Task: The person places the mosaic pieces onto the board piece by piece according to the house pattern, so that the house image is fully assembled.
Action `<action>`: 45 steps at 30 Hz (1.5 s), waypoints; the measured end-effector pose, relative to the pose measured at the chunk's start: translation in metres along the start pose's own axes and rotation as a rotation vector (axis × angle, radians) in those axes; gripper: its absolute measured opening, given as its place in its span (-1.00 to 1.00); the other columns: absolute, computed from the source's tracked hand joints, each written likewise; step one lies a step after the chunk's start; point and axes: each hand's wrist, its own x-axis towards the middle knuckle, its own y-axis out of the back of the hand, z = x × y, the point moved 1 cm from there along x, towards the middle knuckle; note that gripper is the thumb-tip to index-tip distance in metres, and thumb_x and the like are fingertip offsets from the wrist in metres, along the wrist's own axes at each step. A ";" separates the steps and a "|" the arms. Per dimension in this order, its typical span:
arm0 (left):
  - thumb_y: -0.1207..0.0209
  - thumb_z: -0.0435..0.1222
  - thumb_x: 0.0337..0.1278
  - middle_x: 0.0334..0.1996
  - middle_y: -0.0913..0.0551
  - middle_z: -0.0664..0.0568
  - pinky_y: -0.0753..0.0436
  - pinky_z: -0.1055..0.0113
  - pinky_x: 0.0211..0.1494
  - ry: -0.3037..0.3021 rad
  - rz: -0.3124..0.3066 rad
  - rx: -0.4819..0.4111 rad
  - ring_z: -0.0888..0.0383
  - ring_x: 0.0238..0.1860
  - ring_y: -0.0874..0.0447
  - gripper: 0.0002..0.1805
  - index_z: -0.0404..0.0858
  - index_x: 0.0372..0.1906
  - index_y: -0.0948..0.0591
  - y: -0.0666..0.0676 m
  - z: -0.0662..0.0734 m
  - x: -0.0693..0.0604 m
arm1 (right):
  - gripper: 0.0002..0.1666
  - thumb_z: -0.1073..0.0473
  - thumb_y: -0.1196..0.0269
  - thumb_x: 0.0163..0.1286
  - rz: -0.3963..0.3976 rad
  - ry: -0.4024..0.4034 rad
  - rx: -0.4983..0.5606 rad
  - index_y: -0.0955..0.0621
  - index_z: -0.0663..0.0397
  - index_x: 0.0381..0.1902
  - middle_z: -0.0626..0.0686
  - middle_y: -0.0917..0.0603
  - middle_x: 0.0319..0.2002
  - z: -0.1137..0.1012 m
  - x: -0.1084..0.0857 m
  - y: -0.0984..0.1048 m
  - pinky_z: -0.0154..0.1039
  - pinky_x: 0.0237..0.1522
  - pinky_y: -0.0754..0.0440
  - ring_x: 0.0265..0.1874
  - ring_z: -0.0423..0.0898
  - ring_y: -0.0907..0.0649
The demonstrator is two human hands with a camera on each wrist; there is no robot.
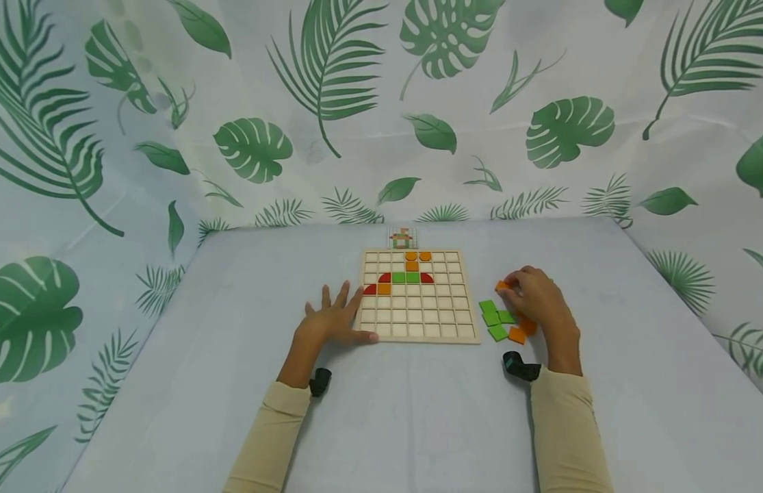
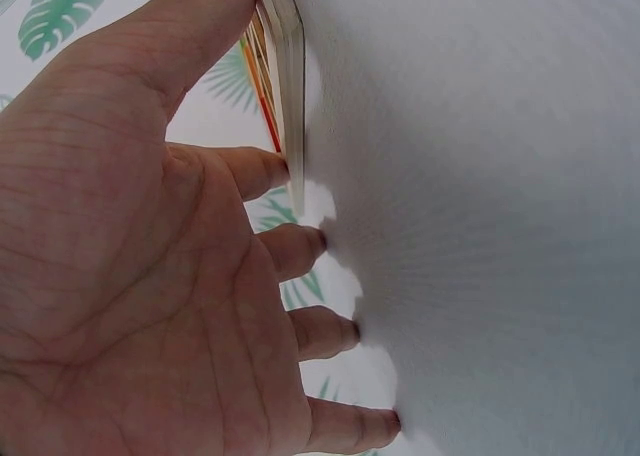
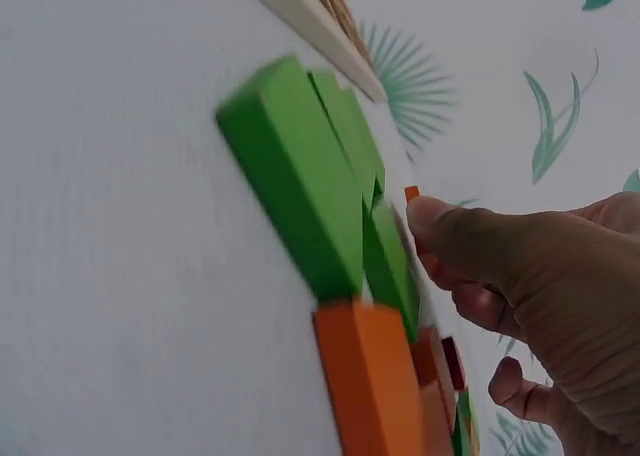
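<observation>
A wooden grid board (image 1: 418, 315) lies on the table with orange, red and green tiles set in its upper cells. At the board's left edge my left hand (image 1: 332, 323) is spread, its thumb and index finger touching the rim (image 2: 295, 96) while the other fingertips rest on the cloth. To the right of the board, my right hand (image 1: 537, 296) pinches an orange tile (image 1: 502, 285) between thumb and fingers, raised off the pile. Below that hand lie several green tiles (image 1: 490, 319) and orange tiles (image 1: 516, 335); part of the pile is hidden by the hand.
A small picture card (image 1: 402, 237) with a coloured tile pattern stands or lies behind the board's far edge. White cloth (image 1: 381, 411) covers the table, and a leaf-print curtain (image 1: 369, 157) hangs behind and at the sides.
</observation>
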 end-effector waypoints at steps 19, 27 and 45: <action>-0.16 0.38 -0.01 0.59 0.35 -0.05 0.16 -0.44 0.42 -0.001 -0.001 -0.003 -0.32 0.54 0.50 0.18 0.07 0.59 0.17 -0.002 -0.002 0.003 | -0.57 -0.01 -0.32 0.33 0.020 0.254 -0.024 -0.67 0.28 -0.10 0.20 -0.64 -0.13 -0.062 0.020 -0.018 0.11 -0.07 -0.57 -0.09 0.13 -0.58; -0.17 0.37 0.00 0.59 0.35 -0.05 0.16 -0.44 0.42 0.000 0.000 -0.003 -0.32 0.54 0.50 0.17 0.06 0.59 0.16 -0.002 -0.001 0.003 | -0.59 0.00 -0.35 0.30 0.013 0.320 -0.049 -0.67 0.25 -0.10 0.20 -0.64 -0.07 -0.084 0.024 -0.022 0.12 -0.04 -0.57 -0.06 0.13 -0.59; -0.16 0.37 0.01 0.59 0.33 -0.05 0.14 -0.44 0.42 0.003 -0.005 0.007 -0.33 0.54 0.48 0.17 0.06 0.59 0.16 0.000 -0.002 0.003 | -0.61 -0.03 -0.40 0.24 0.024 0.449 -0.017 -0.70 0.19 -0.19 0.12 -0.66 -0.21 -0.129 0.036 -0.036 -0.02 -0.12 -0.61 -0.20 0.04 -0.62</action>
